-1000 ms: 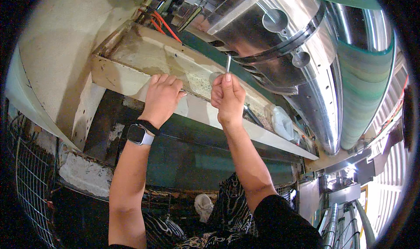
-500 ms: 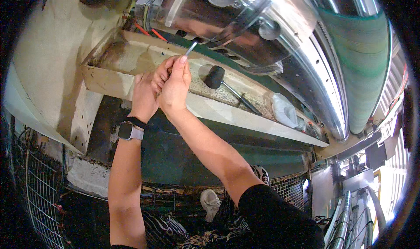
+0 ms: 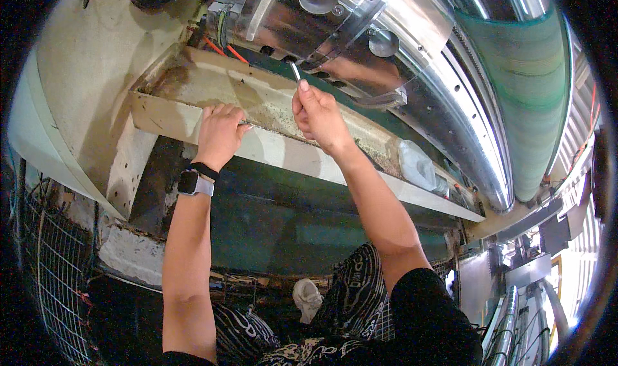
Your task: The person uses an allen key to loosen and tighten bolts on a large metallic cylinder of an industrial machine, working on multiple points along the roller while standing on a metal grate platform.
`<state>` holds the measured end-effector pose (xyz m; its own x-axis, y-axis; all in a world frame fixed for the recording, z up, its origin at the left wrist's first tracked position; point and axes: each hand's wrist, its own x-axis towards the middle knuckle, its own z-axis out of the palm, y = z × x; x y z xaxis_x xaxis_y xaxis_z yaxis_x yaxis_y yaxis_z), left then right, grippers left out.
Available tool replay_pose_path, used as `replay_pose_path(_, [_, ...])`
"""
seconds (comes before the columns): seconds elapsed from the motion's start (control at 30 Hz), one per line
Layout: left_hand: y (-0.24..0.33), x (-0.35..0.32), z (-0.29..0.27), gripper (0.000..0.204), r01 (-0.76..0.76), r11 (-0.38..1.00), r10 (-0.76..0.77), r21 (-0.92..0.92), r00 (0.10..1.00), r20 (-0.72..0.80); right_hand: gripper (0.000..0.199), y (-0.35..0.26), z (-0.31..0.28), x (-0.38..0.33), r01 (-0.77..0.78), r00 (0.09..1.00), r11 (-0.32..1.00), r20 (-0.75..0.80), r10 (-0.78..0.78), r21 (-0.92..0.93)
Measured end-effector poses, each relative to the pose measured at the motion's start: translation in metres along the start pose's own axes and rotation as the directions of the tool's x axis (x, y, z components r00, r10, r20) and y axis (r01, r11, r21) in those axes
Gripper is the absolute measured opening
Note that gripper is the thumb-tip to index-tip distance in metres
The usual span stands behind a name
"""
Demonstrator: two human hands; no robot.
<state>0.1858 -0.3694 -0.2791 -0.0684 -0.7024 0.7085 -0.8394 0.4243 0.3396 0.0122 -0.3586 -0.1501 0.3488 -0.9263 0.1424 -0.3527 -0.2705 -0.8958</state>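
In my right hand (image 3: 323,117) is a slim metal rod (image 3: 295,72), pinched between thumb and fingers. Its upper end meets a dark hole along the lower edge of the shiny metal cylinder (image 3: 277,22). My left hand (image 3: 220,134) is closed at the front rim of the long cream trough (image 3: 168,116), fingers curled over it. A thin, dark metallic bit shows by the left thumb, too small to name. Behind my right wrist, part of a black mallet handle (image 3: 372,163) lies in the trough; its head is hidden.
A crumpled clear plastic container (image 3: 417,163) lies at the trough's right end. Orange tubes (image 3: 235,53) run beneath the cylinder's left end. A green roller (image 3: 528,96) stands at the right, and wire mesh (image 3: 61,269) at the lower left.
My hands were together on the rod and are now apart. The right has moved right with the rod; the left has dropped slightly to the trough rim. The mallet head has become hidden.
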Motion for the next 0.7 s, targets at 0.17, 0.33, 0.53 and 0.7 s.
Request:
replay_pose_path(0.17, [0.002, 0.001, -0.002, 0.020, 0.011, 1.000, -0.011, 0.000, 1.000, -0.003, 0.045, -0.015, -0.003, 0.001, -0.057, 0.998, 0.995, 0.021, 0.058, -0.079])
replay_pose_path(0.33, [0.002, 0.001, -0.003, 0.022, 0.041, 0.999, -0.042, 0.030, 0.999, 0.034, 0.049, -0.015, -0.020, 0.011, -0.060, 0.995, 0.967, 0.066, 0.079, -0.248])
replay_pose_path(0.53, [0.004, 0.002, -0.004, 0.022, 0.054, 0.999, -0.053, -0.004, 0.997, 0.056, 0.044, 0.007, 0.003, 0.008, -0.020, 1.000, 0.998, 0.011, 0.019, 0.061])
replay_pose_path(0.7, [0.002, 0.004, 0.001, 0.020, 0.051, 0.999, -0.051, 0.005, 0.999, 0.016, 0.040, 0.008, -0.001, 0.010, -0.075, 0.997, 0.976, 0.049, 0.067, 0.202])
